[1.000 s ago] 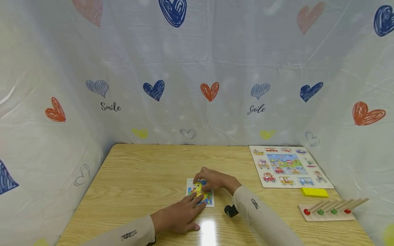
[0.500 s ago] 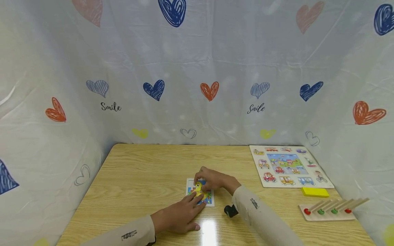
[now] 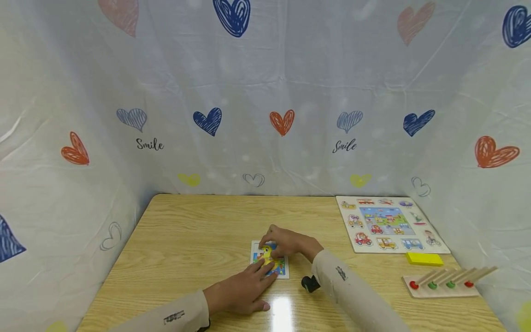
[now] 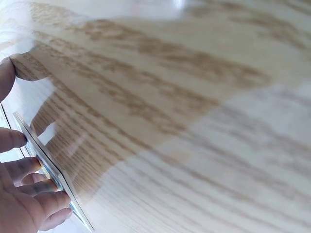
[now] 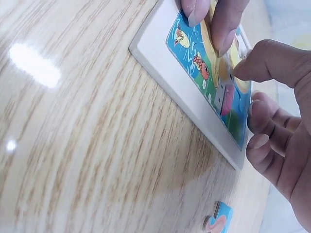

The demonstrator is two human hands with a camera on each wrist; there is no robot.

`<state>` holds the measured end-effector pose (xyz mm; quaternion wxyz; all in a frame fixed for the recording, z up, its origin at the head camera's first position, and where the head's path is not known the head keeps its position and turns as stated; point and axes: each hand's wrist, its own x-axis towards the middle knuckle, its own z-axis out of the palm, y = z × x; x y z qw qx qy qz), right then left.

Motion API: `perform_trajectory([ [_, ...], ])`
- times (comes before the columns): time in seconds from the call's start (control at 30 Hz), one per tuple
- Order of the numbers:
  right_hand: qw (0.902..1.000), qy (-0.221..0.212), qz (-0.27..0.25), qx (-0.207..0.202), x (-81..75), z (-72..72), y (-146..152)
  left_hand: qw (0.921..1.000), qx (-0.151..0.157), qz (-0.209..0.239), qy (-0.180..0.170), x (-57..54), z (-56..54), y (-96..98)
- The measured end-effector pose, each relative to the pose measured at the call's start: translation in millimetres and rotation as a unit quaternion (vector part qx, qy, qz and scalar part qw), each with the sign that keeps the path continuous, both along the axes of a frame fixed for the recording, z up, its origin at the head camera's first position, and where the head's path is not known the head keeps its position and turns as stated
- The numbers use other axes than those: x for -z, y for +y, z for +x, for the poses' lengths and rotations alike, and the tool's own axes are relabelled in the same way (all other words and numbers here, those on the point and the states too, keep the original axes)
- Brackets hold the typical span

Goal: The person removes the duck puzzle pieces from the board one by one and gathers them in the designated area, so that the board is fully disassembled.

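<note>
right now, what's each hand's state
Left hand: open, fingers resting on the white-framed picture puzzle.
Right hand: fingers bent over that puzzle; grip cannot be told.

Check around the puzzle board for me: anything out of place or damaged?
One thing: a small blue-and-pink piece lies loose on the table, apart from the puzzle board. It looks like a puzzle piece, so being off the board stands out. No damage visible.
</note>
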<state>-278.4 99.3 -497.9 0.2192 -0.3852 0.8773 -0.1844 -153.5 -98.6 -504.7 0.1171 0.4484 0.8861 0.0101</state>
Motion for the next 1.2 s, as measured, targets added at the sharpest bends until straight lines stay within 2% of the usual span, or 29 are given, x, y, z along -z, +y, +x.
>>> perform_trajectory([
  [0.27,1.0,-0.006,0.004,0.0,-2.7,1.0,-3.1,1.0,0.001,0.003,-0.005,0.4,-0.6,0.1],
  [0.93,0.9998,0.016,0.008,0.004,-0.9,-1.0,-0.2,1.0,-0.003,-0.002,-0.009,0.3,-1.3,-0.5],
  [1.2,1.0,0.0,-0.007,-0.007,-1.8,-3.3,2.0,0.9999,-0.004,0.0,-0.014,0.4,-0.8,-0.5],
])
